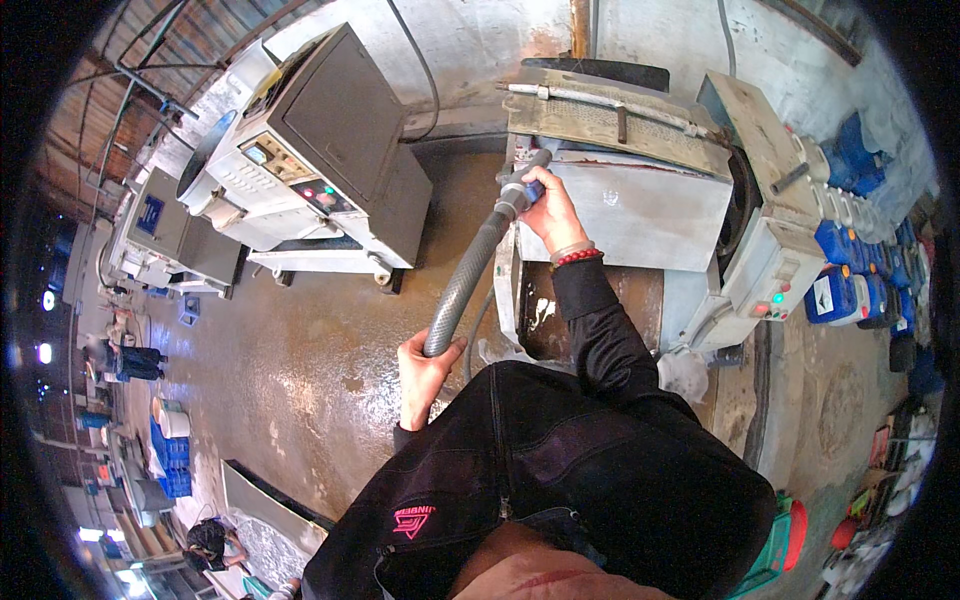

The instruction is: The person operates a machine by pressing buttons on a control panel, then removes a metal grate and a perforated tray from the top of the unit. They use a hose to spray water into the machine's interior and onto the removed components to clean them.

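A thick grey ribbed hose (470, 272) slants up in front of me, away from my body. My left hand (425, 375) is wrapped round its lower part. Farther up, my right hand (552, 212), with red beads at the wrist, grips the hose's end by a valve fitting with a blue handle (535, 188). The nozzle (540, 158) beyond it points at the grey machine (625, 210) on the right, near its raised perforated lid (600, 115). Below that machine's front lies a tray (508, 300) with brownish liquid.
At left stands a grey machine (350, 120) with a lit control panel. Wet brown floor (300, 370) spreads between the machines. Several blue and white jugs (835, 295) line the right side. Far left, a person (130, 360) stands; another person (210, 545) bends at lower left.
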`<state>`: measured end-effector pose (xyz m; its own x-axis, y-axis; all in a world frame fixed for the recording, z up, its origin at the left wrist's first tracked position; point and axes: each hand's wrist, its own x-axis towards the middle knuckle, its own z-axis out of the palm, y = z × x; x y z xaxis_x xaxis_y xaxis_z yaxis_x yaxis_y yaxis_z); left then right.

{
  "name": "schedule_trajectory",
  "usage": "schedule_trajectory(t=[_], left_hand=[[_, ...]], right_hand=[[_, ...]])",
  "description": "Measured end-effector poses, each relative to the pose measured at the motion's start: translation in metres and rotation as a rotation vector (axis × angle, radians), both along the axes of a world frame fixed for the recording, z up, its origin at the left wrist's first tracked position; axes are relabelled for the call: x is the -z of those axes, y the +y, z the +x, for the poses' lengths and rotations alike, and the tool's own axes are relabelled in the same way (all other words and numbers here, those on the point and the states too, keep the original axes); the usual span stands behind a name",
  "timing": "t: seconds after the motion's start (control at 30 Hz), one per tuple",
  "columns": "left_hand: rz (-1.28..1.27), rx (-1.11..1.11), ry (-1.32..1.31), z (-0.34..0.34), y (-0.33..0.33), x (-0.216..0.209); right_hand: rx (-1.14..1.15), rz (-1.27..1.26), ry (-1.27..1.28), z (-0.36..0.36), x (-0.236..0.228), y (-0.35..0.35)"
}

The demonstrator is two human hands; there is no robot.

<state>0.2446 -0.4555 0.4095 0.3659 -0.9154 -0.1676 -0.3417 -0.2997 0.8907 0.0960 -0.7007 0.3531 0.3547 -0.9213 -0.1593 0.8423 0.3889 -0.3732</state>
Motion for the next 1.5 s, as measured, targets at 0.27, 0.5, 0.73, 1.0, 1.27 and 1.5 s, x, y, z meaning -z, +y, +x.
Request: schedule_trajectory(t=[0.27,0.5,0.73,1.0,1.27,1.5], left_hand=[[-0.002,0.001,0.021,-0.002,-0.003,0.0],[0.008,-0.009,0.021,-0.001,-0.003,0.001],[0.007,-0.027,0.02,-0.001,-0.003,0.001],[-0.014,-0.033,0.029,-0.001,-0.001,0.002],[-0.021,-0.016,0.042,-0.002,0.0,0.003],[-0.024,-0.022,0.019,-0.001,-0.001,0.004]], right_hand=[[-0.013,0.003,0.0,-0.002,-0.002,0.0],[-0.011,-0.008,0.023,0.0,-0.009,0.002],[-0.026,-0.029,-0.004,0.002,0.004,-0.008],[-0.029,-0.019,-0.016,0.004,0.004,-0.005],[-0.056,-0.046,-0.002,-0.001,0.008,-0.006],[-0.01,-0.023,0.031,0.003,-0.001,-0.003]])
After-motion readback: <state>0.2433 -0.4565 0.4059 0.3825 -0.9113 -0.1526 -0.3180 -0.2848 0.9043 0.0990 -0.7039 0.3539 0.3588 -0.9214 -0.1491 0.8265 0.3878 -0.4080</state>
